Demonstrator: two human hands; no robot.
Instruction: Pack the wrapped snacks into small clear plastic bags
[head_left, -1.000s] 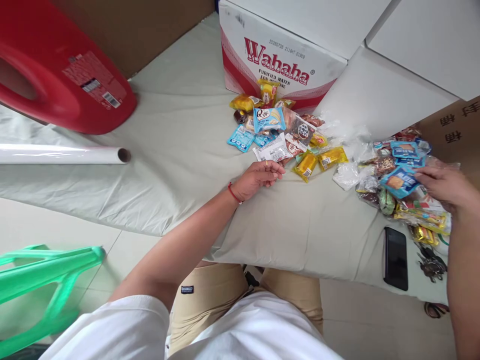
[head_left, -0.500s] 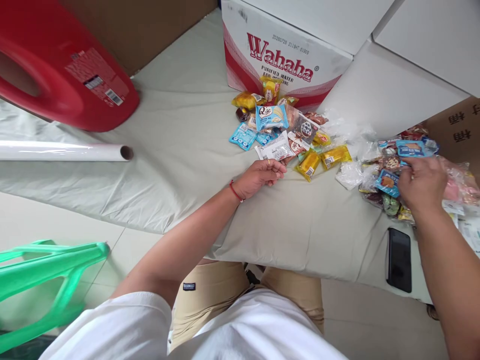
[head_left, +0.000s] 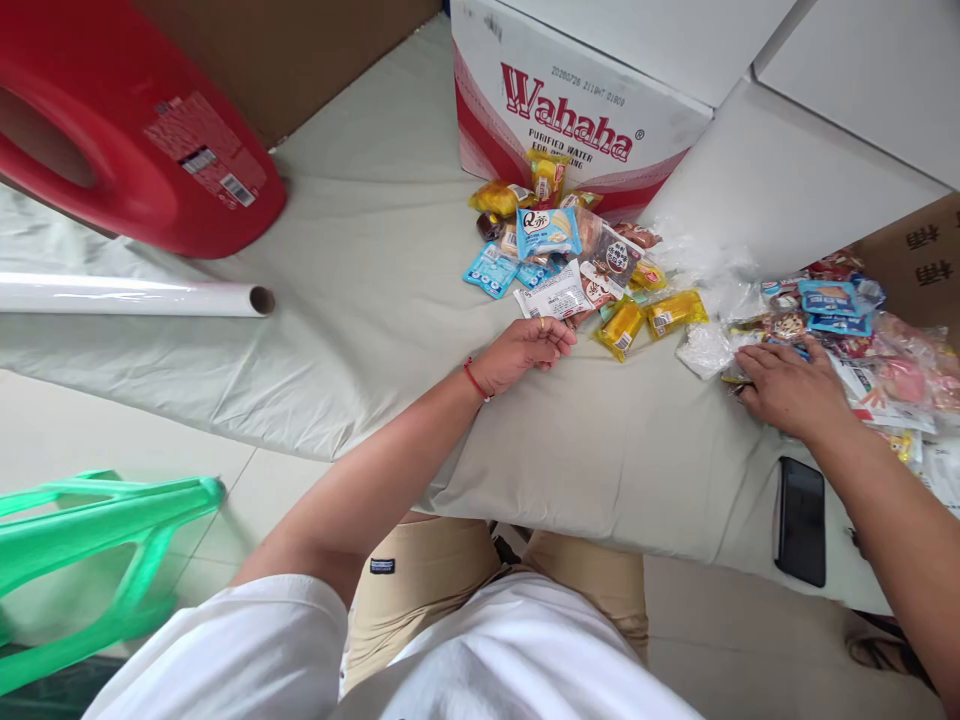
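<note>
My left hand (head_left: pixel 529 355) rests on the cloth at the near edge of a heap of wrapped snacks, its fingers loosely curled together with nothing visible in them. Just beyond its fingertips lie a white snack packet (head_left: pixel 555 291), a blue cake packet (head_left: pixel 547 232) and yellow-wrapped snacks (head_left: pixel 621 328). My right hand (head_left: pixel 796 388) lies palm down, fingers spread, over the left front part of a second, mixed snack pile. It covers the packets under it. Blue biscuit packets (head_left: pixel 829 297) lie behind it, and a white packet (head_left: pixel 874 395) shows to its right.
A Wahaha water carton (head_left: pixel 570 110) stands behind the left heap. Crumpled clear plastic (head_left: pixel 705 348) lies between the heaps. A black phone (head_left: pixel 800 520) is near the front edge. Leftward are a red jug (head_left: pixel 217 160), a white roll (head_left: pixel 135 297) and a green stool (head_left: pixel 112 540).
My right hand has moved left and toward me across the pile, its fingers now spread. The blue packet beside it is out of sight. My left hand stays in place.
</note>
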